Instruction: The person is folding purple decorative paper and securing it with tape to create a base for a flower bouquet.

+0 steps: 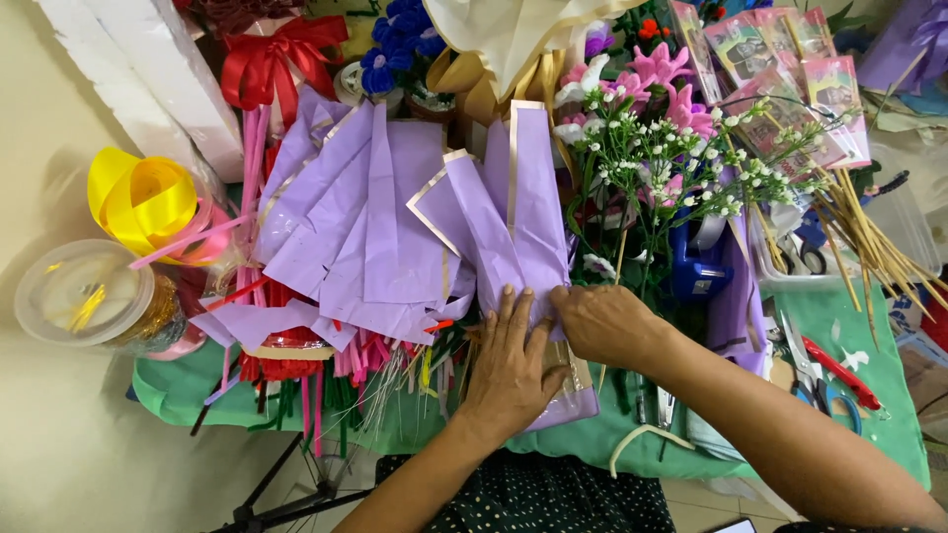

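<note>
The left hand (509, 360) lies flat, fingers spread, palm down on the lower part of a folded lilac wrap (513, 212). It presses the sheet against the surface (849, 326) so the folds cannot spring open. The right hand (602, 321) is just beside it, fingers curled and pinching the wrap's right edge at the gathered waist; the two hands touch at the fingertips. The wrap stands at the middle of the surface, pointed gold-edged tips fanning away from the person, narrow end toward them.

Left of it, touching, more lilac sheets (346, 227) lie overlapped in a fan, apparently pre-folded and staged within reach. Below them coloured sticks (326, 385) hang over the surface edge.

Right of the wrap, white sprigs (681, 163) and pink flowers (662, 74) stand upright, their stems running down behind the right hand. Farther right, bamboo skewers (869, 242) lean in a bundle, with red-handled scissors (839, 370) lying flat nearby.

At far left sit a yellow ribbon roll (143, 197) and a clear lidded tub (84, 291). A red bow (272, 59) rests at the back.
</note>
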